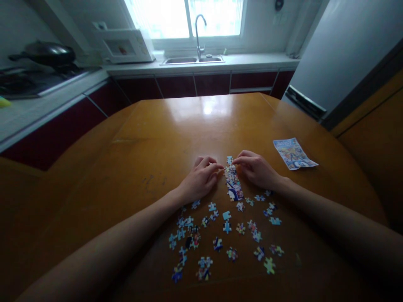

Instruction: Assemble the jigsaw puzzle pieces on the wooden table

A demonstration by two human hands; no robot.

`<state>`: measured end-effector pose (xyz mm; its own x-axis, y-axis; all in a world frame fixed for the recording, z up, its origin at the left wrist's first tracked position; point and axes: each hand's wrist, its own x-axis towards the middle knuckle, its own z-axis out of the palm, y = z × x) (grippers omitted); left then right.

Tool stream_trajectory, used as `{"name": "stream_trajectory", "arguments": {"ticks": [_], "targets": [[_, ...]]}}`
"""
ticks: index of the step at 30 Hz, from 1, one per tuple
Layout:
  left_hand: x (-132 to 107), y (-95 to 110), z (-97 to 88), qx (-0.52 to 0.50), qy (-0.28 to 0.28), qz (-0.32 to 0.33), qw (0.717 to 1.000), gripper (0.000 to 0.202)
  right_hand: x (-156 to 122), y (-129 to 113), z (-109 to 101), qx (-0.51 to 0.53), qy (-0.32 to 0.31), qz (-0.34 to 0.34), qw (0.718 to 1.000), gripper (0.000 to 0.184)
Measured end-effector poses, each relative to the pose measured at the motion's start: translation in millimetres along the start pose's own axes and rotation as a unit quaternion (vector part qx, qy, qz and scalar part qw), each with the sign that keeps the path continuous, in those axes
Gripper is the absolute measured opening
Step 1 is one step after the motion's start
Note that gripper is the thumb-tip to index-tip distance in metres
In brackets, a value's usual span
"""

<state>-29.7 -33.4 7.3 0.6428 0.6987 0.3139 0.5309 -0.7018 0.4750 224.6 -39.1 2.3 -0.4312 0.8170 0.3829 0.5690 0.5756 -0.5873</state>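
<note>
A narrow joined strip of jigsaw puzzle lies on the table between my hands, with a light blue puzzle piece at its far end. My left hand rests on the left, its index finger stretched to the strip's left edge and its other fingers loosely bent. From the right, my right hand reaches in with its index fingertip at the upper right edge, close to the blue piece. Neither hand visibly grips anything. Loose puzzle pieces lie scattered nearer to me, several of them under or beside my wrists.
A creased picture sheet lies to the right on the wooden table. Behind the table are a counter with a sink, a tap and a white microwave. A pan stands on the stove at left; a fridge is at right.
</note>
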Motion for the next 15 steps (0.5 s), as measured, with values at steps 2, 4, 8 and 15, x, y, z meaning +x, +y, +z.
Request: {"name": "stream_trajectory", "arguments": {"ticks": [2, 4, 8, 15], "targets": [[-0.7, -0.9, 0.0, 0.000, -0.003, 0.004, 1.000, 0.030, 0.0, 0.9, 1.1, -0.008, 0.000, -0.005, 1.000, 0.032], [-1.2, -1.6, 0.2, 0.000, -0.005, 0.008, 1.000, 0.032, -0.1, 1.5, 2.9, -0.013, -0.005, -0.010, 1.000, 0.032], [-0.9, -1.4, 0.6, 0.008, -0.005, 0.006, 1.000, 0.024, -0.3, 1.4, 6.3, -0.022, -0.013, -0.005, 1.000, 0.031], [-0.5, -1.0, 1.5, 0.018, -0.006, -0.001, 1.000, 0.020, -0.2, -1.1, 7.1, -0.036, -0.019, 0.004, 0.999, 0.033]]}}
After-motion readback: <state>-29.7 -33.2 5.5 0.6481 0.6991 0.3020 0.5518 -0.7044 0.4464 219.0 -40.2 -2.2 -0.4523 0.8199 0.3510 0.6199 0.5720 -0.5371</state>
